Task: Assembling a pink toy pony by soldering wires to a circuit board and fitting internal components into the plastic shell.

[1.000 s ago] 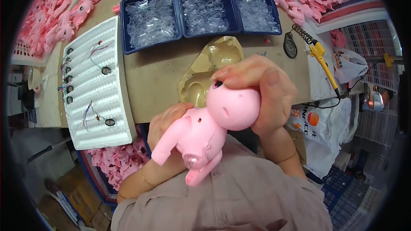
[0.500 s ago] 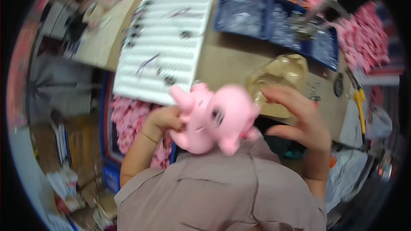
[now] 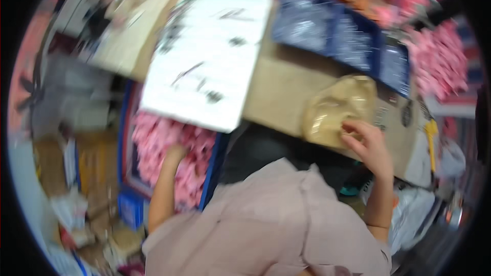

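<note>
My left hand (image 3: 176, 152) reaches down into a blue crate (image 3: 208, 174) heaped with pink plastic toy parts (image 3: 153, 140). Its fingers are lost among the pink pieces, and whether it holds one cannot be made out. Over the near right side of a shiny tan moulded plastic tray (image 3: 319, 115) is my right hand (image 3: 369, 145). Thumb and fingertips come together there; anything small between them is hidden by blur.
A white ribbed tray (image 3: 204, 66) with small dark wired parts lies left on the table. Blue bins (image 3: 353, 36) of clear pieces stand at the back. Pink parts (image 3: 440, 61) are piled at right, near a yellow-handled tool (image 3: 431, 135).
The pink toy pig figure has left the front of my body and is no longer distinguishable. My left hand has dropped into the crate; my right hand has closed at the tan tray.
</note>
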`<state>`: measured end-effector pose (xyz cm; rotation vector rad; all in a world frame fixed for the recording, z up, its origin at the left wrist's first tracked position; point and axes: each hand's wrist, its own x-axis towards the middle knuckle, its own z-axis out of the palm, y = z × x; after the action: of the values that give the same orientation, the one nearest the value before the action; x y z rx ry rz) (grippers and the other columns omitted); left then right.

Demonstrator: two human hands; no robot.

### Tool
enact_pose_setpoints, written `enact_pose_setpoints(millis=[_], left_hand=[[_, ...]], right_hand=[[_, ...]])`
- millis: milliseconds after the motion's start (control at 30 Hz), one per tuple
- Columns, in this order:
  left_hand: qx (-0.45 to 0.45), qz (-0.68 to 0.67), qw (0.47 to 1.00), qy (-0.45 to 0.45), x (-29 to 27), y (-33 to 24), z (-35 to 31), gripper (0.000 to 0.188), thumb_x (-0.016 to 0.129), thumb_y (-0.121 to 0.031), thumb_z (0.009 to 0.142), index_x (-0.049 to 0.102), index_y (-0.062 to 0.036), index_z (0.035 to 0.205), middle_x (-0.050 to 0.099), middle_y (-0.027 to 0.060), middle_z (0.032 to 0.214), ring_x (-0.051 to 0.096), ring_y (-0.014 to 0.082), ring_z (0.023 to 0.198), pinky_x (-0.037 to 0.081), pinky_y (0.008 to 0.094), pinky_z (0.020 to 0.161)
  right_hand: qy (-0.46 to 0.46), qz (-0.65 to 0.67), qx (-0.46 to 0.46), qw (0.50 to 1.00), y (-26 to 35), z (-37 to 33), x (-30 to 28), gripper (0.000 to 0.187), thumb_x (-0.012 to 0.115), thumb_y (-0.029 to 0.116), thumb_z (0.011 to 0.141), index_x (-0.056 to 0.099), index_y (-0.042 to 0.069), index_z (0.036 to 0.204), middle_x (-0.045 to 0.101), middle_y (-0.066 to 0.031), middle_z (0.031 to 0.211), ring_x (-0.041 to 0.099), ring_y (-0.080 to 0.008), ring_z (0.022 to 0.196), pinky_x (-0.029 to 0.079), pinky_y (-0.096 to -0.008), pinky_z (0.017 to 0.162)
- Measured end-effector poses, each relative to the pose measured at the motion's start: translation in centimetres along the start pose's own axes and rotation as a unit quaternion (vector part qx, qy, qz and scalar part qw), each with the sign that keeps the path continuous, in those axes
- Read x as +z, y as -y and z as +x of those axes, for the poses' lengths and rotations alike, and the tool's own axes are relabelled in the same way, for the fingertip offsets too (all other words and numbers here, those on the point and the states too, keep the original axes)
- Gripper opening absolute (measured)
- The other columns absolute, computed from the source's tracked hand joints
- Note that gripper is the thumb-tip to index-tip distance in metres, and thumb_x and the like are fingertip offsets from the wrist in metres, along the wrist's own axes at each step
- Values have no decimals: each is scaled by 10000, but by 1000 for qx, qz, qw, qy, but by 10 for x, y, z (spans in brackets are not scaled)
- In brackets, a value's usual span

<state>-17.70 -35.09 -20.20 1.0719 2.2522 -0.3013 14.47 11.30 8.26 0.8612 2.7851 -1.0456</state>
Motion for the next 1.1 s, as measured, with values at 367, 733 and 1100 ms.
enact_pose_setpoints(millis=[367, 733, 1100], left_hand=[[478, -199, 790, 329, -353, -206, -49, 322, 636, -261, 888, 657, -31, 1113, 695, 103, 989, 660, 203, 893, 501, 291, 801], [325, -274, 890, -167, -478, -311, 123, 244, 614, -202, 866, 662, 11, 974, 659, 99, 821, 618, 170, 753, 487, 315, 730], [280, 60, 860, -423, -483, -459, 351, 219, 561, -152, 815, 691, -83, 977, 600, 136, 1192, 560, 299, 1132, 468, 382, 922]], right_hand=[[-381, -189, 190, 885, -193, 182, -174, 242, 618, 169, 782, 686, 17, 957, 687, -154, 859, 667, -226, 797, 508, -345, 724], [-114, -15, 8, 993, -206, 228, -202, 828, 763, 595, 614, 611, -30, 1135, 669, -176, 1000, 660, -275, 892, 532, -373, 776], [-174, 41, 144, 973, -329, 332, -222, 896, 708, 568, 683, 443, 2, 1325, 615, -237, 1113, 650, -289, 933, 526, -374, 779]])
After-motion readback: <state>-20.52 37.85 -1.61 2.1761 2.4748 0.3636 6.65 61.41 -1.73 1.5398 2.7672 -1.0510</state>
